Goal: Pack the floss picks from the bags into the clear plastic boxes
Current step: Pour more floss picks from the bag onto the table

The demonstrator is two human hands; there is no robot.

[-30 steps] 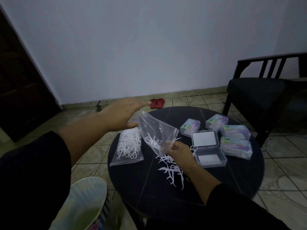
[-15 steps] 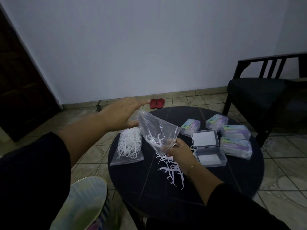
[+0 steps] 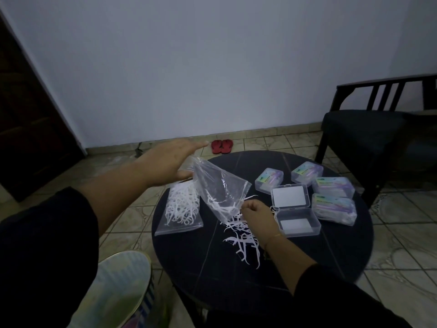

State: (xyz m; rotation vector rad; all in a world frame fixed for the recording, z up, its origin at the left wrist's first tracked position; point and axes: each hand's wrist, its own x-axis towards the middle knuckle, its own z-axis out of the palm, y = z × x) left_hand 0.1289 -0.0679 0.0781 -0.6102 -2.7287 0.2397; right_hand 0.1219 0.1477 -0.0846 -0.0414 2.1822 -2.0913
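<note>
Clear bag (image 3: 218, 194) hangs mouth-down from your left hand (image 3: 169, 162) (thumb pinching it); right hand (image 3: 256, 215) fingers curled at its mouth, loose picks (image 3: 241, 240) directly below, open box (image 3: 296, 218) rightward.

Dim room, a bare pale wall (image 3: 212, 67) over beige floor tiles (image 3: 402, 245). A round black table (image 3: 331, 256) stands near a dark armchair (image 3: 369, 129); red sandals (image 3: 221, 146) lie by the skirting, a dark door (image 3: 28, 129) at left.
</note>
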